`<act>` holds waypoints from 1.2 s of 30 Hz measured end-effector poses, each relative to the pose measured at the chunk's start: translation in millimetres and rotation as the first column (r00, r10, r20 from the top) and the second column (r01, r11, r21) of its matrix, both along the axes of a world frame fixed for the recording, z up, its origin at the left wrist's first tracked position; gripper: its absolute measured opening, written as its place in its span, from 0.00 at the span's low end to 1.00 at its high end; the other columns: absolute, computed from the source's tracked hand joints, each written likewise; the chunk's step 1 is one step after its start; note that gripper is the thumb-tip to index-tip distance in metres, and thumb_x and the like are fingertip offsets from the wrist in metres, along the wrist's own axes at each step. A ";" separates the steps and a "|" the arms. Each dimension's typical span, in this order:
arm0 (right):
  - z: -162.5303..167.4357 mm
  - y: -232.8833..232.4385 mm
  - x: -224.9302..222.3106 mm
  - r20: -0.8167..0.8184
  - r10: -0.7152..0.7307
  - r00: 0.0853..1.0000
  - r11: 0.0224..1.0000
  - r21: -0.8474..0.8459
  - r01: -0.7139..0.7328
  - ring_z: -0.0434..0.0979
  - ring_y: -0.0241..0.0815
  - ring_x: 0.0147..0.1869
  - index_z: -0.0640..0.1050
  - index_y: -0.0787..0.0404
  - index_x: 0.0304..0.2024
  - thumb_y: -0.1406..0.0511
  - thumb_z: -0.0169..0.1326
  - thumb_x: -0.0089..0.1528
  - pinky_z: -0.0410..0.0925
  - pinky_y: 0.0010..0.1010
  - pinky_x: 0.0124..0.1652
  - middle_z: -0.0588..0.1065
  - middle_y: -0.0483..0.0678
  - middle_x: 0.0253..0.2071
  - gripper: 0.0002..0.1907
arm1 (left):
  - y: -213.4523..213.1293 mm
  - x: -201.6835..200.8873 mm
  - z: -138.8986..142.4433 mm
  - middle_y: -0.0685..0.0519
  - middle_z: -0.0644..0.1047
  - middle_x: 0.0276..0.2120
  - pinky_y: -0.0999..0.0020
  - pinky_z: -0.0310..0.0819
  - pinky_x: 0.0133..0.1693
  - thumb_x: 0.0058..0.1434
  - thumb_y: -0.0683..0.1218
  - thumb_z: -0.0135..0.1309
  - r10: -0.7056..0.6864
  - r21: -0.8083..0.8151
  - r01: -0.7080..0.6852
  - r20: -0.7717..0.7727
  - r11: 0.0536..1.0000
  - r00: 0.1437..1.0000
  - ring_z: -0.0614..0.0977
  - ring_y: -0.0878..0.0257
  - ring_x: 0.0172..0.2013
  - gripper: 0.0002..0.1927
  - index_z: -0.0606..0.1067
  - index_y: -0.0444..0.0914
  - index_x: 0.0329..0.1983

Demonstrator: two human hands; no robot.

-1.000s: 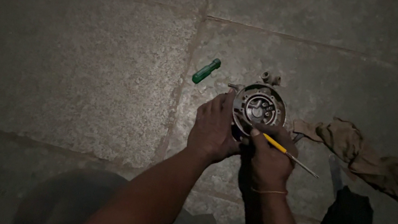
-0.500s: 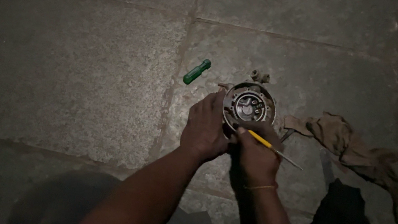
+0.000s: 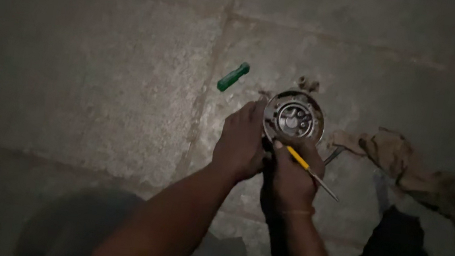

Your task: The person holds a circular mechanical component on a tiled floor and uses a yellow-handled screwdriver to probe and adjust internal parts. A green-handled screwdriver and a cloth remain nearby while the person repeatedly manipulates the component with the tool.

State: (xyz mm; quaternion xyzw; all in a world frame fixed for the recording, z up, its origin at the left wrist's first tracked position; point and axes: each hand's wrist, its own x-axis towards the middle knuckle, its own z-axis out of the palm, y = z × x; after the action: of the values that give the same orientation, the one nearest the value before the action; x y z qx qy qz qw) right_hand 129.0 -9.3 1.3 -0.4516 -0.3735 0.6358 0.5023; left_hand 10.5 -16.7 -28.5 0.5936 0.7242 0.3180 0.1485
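Note:
A round metal machine part (image 3: 294,118) with a recessed centre and small holes sits on the stone floor. My left hand (image 3: 242,141) grips its left rim. My right hand (image 3: 291,173) holds the part's near edge and also grips a yellow-handled screwdriver (image 3: 310,172), whose metal shaft points down to the right. A thin band circles my right wrist. The part's underside is hidden by both hands.
A green tool handle (image 3: 233,76) lies on the floor up and left of the part. A crumpled brown rag (image 3: 408,164) lies to the right, and a black cloth (image 3: 394,255) below it. A small bit of debris (image 3: 307,84) rests just behind the part.
The view has shifted slightly, so everything sits a little higher and further left in the picture. Both hands keep the same hold on the round part and the screwdriver.

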 end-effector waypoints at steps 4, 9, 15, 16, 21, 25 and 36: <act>5.9 1.1 -2.2 0.362 -0.029 0.932 0.977 0.205 -0.050 0.78 0.35 0.36 0.80 0.64 0.38 0.73 0.57 0.61 0.71 0.27 0.38 0.79 0.47 0.33 0.04 | 3.3 -0.7 -2.2 0.36 0.64 0.65 0.47 0.55 0.65 0.58 0.49 0.58 0.009 0.035 -0.010 0.025 0.999 1.000 0.66 0.37 0.64 0.45 0.53 0.32 0.74; 4.0 3.8 3.8 0.546 -0.131 0.827 0.898 0.418 -0.134 0.79 0.37 0.40 0.80 0.67 0.39 0.74 0.58 0.60 0.71 0.28 0.42 0.79 0.48 0.35 0.04 | 3.9 -0.2 7.7 0.38 0.64 0.66 0.47 0.55 0.66 0.55 0.50 0.59 0.005 -0.024 -0.004 0.028 1.000 1.000 0.65 0.38 0.64 0.46 0.54 0.34 0.74; -3.3 6.4 13.0 0.270 -0.052 0.961 0.980 0.198 -0.003 0.80 0.37 0.40 0.80 0.66 0.40 0.74 0.57 0.60 0.72 0.29 0.41 0.81 0.49 0.37 0.06 | 3.3 -0.7 11.9 0.38 0.62 0.64 0.48 0.54 0.65 0.44 0.53 0.65 -0.012 -0.098 0.019 0.070 0.995 0.997 0.65 0.39 0.63 0.57 0.50 0.34 0.74; -4.0 6.7 12.8 0.359 -0.053 0.932 0.968 0.247 -0.040 0.80 0.37 0.40 0.81 0.66 0.40 0.73 0.58 0.60 0.72 0.29 0.41 0.81 0.48 0.37 0.06 | 3.7 -0.9 10.0 0.36 0.62 0.65 0.47 0.53 0.65 0.48 0.53 0.64 -0.014 -0.051 0.017 0.044 0.999 0.999 0.64 0.38 0.63 0.55 0.50 0.33 0.74; 1.0 7.8 8.0 0.395 -0.058 0.917 0.985 0.175 -0.013 0.79 0.38 0.39 0.80 0.65 0.39 0.70 0.58 0.61 0.72 0.30 0.40 0.81 0.49 0.36 0.05 | 4.3 0.1 1.2 0.33 0.61 0.66 0.46 0.51 0.66 0.54 0.53 0.64 -0.010 0.024 0.011 -0.009 1.000 1.000 0.63 0.36 0.66 0.51 0.51 0.32 0.74; 12.2 5.0 12.5 0.757 -0.214 0.617 0.768 0.521 -0.372 0.78 0.42 0.42 0.81 0.65 0.38 0.72 0.58 0.62 0.71 0.33 0.42 0.80 0.51 0.37 0.03 | 6.7 1.2 6.8 0.37 0.63 0.67 0.49 0.55 0.67 0.51 0.51 0.61 -0.005 -0.081 0.005 0.008 0.997 1.000 0.65 0.39 0.66 0.50 0.54 0.34 0.75; -11.0 14.2 13.8 0.540 -0.126 0.832 0.871 0.461 -0.168 0.79 0.37 0.40 0.79 0.65 0.38 0.72 0.59 0.61 0.71 0.29 0.41 0.79 0.48 0.35 0.03 | 3.3 -1.6 11.5 0.38 0.69 0.63 0.49 0.62 0.65 0.54 0.53 0.61 -0.029 0.013 0.028 0.018 1.000 0.999 0.70 0.40 0.62 0.48 0.57 0.32 0.75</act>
State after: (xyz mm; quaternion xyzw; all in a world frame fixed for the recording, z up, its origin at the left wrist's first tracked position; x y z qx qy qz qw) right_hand 142.7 4.9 -9.7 -0.4693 -0.6565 0.3671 0.4627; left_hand 8.9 -13.5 -17.0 0.6019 0.7122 0.3260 0.1558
